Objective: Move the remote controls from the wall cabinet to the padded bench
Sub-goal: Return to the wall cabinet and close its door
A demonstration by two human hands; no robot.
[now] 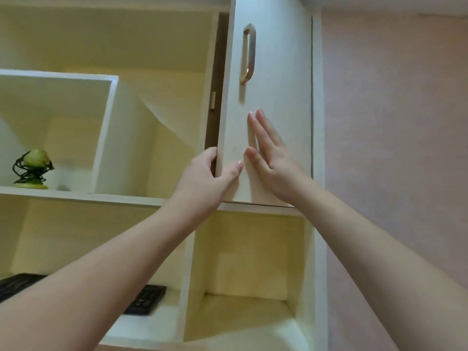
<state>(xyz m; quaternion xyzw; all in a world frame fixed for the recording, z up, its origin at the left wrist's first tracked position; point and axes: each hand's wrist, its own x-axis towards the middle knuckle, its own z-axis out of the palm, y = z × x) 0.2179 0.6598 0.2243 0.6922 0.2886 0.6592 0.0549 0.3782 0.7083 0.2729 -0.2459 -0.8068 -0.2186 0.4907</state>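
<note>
White wall cabinet [162, 54], door [273, 97] slightly ajar. I was at the door step, opening or closing I couldn't tell. My left hand [207, 178] gripped the door's left edge, fingers curled round it. My right hand [268, 153] lay flat against the door face, fingers straight. No remote controls seen; dark keyboard-like item [147, 300] on the lower shelf only. Next I'd need the door swung wide, then reach inside.
</note>
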